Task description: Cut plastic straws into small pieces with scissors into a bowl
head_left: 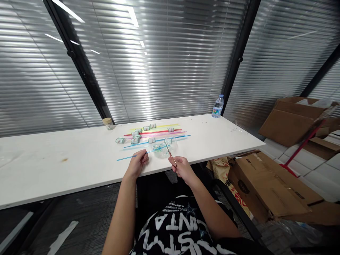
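Note:
My left hand (pixel 139 161) is closed around a thin blue strip (pixel 124 158), which sticks out to both sides of my fingers. Its right end reaches over a clear plastic bowl (pixel 160 153) with small blue, green and yellowish bits inside. My right hand (pixel 181 166) grips a pair of scissors (pixel 170 153), blades pointing away from me over the bowl, close to the strip's end. Whether the blades touch the strip is too small to tell. Behind the bowl lie bundles of blue, pink, red strips (pixel 154 133) and yellow strips, with several small wrapped rolls (pixel 135 140) among them.
A lidded jar (pixel 108 124) stands at the table's back left, a water bottle (pixel 217 106) at the back right. The white table's (pixel 79 173) front edge runs just below my hands. Cardboard boxes (pixel 273 184) and a red-handled tool (pixel 300 150) are on the floor at right.

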Available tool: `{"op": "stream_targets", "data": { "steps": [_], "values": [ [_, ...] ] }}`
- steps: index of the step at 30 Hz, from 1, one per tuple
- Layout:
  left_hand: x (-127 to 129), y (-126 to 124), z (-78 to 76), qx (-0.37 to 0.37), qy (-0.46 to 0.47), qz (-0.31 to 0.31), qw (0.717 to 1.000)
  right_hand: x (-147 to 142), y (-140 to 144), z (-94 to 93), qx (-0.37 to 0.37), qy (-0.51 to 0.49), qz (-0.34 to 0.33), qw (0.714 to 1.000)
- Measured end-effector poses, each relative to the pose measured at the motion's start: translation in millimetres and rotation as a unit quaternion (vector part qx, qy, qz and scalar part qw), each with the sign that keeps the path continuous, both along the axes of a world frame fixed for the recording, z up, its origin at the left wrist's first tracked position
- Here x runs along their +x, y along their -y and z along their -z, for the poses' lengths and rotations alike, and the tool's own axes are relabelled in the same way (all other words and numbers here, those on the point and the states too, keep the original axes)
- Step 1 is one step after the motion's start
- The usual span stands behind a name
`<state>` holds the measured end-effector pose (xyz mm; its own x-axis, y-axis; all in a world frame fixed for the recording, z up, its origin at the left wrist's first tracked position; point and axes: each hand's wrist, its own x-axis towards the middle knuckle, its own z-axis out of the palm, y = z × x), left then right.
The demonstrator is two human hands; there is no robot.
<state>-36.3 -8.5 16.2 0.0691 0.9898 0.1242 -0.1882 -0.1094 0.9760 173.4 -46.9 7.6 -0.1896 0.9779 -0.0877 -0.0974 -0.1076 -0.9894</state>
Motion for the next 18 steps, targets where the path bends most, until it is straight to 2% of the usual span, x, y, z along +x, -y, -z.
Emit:
{"op": "stream_targets", "data": {
  "steps": [9, 13, 18],
  "values": [
    [-2.6, -2.8, 5.0, 0.008, -0.005, -0.001, 1.000, -0.2, -0.5, 1.5, -0.002, 0.002, 0.010, 1.000],
    [-1.8, -2.5, 3.8, 0.009, 0.006, 0.003, 1.000, 0.3, -1.0, 3.3, -0.021, -0.018, -0.015, 1.000],
    [-0.3, -0.8, 0.8, 0.010, 0.003, 0.009, 1.000, 0.7, -0.3, 4.5, -0.010, -0.010, -0.034, 0.999]
  ]
}}
